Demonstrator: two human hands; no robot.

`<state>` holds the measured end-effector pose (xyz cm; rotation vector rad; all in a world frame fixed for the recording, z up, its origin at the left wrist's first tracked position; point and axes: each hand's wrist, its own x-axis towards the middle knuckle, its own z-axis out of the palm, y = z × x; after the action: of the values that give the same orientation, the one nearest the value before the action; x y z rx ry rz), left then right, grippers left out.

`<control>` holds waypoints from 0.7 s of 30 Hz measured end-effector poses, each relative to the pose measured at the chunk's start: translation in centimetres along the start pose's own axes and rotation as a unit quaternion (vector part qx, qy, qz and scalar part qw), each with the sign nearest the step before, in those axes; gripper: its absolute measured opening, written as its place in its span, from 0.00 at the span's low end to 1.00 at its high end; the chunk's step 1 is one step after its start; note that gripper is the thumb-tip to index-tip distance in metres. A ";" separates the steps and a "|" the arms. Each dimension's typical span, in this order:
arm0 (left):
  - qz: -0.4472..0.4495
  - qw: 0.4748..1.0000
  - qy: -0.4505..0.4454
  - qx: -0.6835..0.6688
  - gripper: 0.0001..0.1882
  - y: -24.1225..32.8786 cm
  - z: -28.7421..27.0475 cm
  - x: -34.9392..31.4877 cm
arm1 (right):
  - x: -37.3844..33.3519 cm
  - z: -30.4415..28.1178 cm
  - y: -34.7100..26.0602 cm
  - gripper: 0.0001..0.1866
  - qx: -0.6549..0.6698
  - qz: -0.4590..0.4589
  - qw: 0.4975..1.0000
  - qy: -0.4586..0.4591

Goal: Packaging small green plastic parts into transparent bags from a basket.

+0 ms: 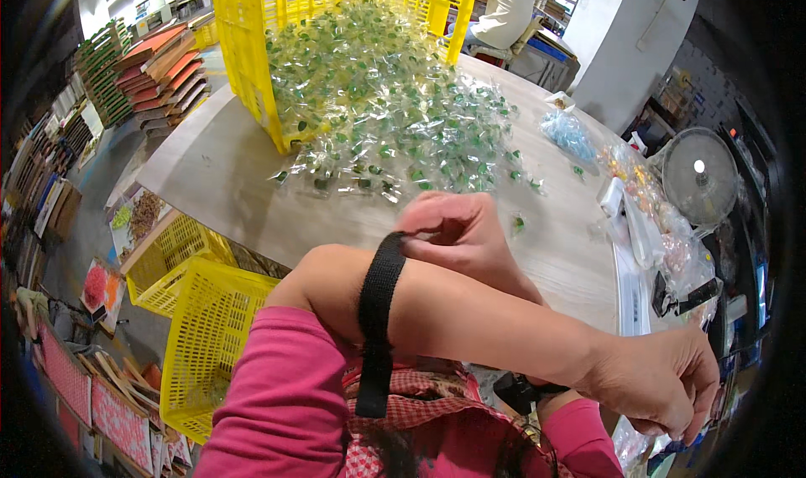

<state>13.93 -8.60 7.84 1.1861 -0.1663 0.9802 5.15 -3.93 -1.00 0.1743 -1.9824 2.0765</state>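
Fingers (426, 212) of the right hand (457, 234) pinch the upper end of a black fabric strap (377, 310) that wraps over the bare left forearm (470, 318), just below the rolled-up pink sleeve (281, 394). That forearm crosses the body toward the person's right, and the strap's loose end hangs down over a red checked apron (420, 394). At the lower right, the left hand (663, 381) hangs with its fingers curled loosely inward, grasping nothing that can be seen.

Beyond the arms lies a pale wooden table (218, 167). On it a tipped yellow plastic crate (252, 49) spills a heap of small clear packets with green pieces inside (386, 108). More clear bags of mixed sweets (646, 192) lie along the table's right side, near a round grey scale (698, 175). Empty yellow plastic crates (210, 310) stand on the floor to the left.
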 end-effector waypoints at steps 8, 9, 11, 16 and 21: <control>-0.002 0.998 -0.019 -0.056 0.04 -1.8 -0.3 1.7 | 1.2 0.2 -2.0 0.09 -0.194 -0.109 0.975 -0.010; -0.003 0.998 -0.019 -0.059 0.04 -1.9 -0.3 1.6 | 0.9 -0.2 -2.1 0.09 -0.260 -0.164 0.951 -0.017; -0.009 0.995 0.033 -0.098 0.05 -2.1 -0.8 1.3 | 0.5 -1.3 -2.3 0.10 -0.344 -0.263 0.901 -0.030; -0.032 0.993 0.045 -0.102 0.05 -2.5 -1.0 0.9 | -0.6 -3.3 -1.8 0.10 -0.142 -0.058 0.983 -0.097; -0.061 0.995 0.024 -0.070 0.05 -4.9 0.6 0.8 | -1.0 -3.5 -1.1 0.11 0.129 0.109 0.965 -0.201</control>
<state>18.10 -8.77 5.17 1.0323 -0.1208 0.8754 6.74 -0.48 -0.38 0.4839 -2.0104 2.6140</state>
